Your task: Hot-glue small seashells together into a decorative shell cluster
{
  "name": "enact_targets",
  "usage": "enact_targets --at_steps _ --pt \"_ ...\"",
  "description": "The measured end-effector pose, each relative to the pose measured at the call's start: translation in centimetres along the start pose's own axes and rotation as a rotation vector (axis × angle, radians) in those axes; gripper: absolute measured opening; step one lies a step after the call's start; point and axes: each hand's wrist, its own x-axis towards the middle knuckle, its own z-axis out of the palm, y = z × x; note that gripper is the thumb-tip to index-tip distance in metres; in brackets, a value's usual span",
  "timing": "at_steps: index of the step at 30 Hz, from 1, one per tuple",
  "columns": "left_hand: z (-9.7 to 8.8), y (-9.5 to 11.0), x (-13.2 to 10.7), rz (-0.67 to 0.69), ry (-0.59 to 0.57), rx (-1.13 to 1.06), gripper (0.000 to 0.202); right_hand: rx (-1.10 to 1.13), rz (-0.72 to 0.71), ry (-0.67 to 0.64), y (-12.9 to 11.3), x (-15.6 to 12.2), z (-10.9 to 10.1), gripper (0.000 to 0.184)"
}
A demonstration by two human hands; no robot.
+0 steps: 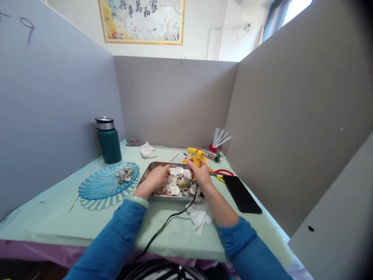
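Observation:
My right hand (199, 171) is wrapped round the handle of a yellow glue gun (196, 152), its nozzle pointing left, above the right part of a metal tray (171, 198). A black cord (166, 223) runs down from the gun towards the table's front edge. Over the tray's left part is my left hand (157, 178), fingers curled together; what they hold, if anything, is hidden. Shells (173, 189) in white, green and brown fill the tray. Left of it lies a blue shell-shaped plate (100, 186) with a small cluster of shells (124, 174) on it.
A teal bottle (108, 144) stands behind the plate. Crumpled tissue (148, 150) lies at the back, another white tissue (200, 217) at the front. On the right are scissors (223, 172), a black phone (242, 194) and a red holder of glue sticks (218, 139). Grey partitions (177, 101) enclose the table.

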Motion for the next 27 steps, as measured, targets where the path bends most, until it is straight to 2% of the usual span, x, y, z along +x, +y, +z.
enact_targets --at_steps 4,11,18,20,22,25,27 --pt "0.2 -0.5 0.2 0.000 -0.006 0.016 0.057 -0.007 -0.006 0.007 0.1 -0.1 0.1 0.030" --pt "0.5 -1.9 0.1 -0.013 0.090 -0.193 0.053 -0.023 -0.016 0.012 0.3 0.0 0.1 0.030" --pt "0.2 -2.0 0.2 -0.051 0.207 -0.323 0.041 -0.026 0.004 -0.004 0.3 -0.1 0.2 0.027" --pt "0.1 -1.9 0.3 -0.066 0.236 -0.433 0.039 -0.012 0.025 -0.017 0.2 -0.2 0.3 0.028" --pt "0.0 -1.6 0.3 -0.094 0.227 -0.634 0.041 0.005 0.049 -0.044 0.0 -0.4 0.3 0.029" --pt "-0.2 -0.9 0.1 -0.115 0.191 -0.983 0.047 0.044 0.084 -0.136 -0.3 -0.7 0.4 0.031" --pt "-0.4 -0.3 -0.1 -0.082 0.194 -1.124 0.051 0.069 0.107 -0.204 -0.5 -0.9 0.5 0.032"
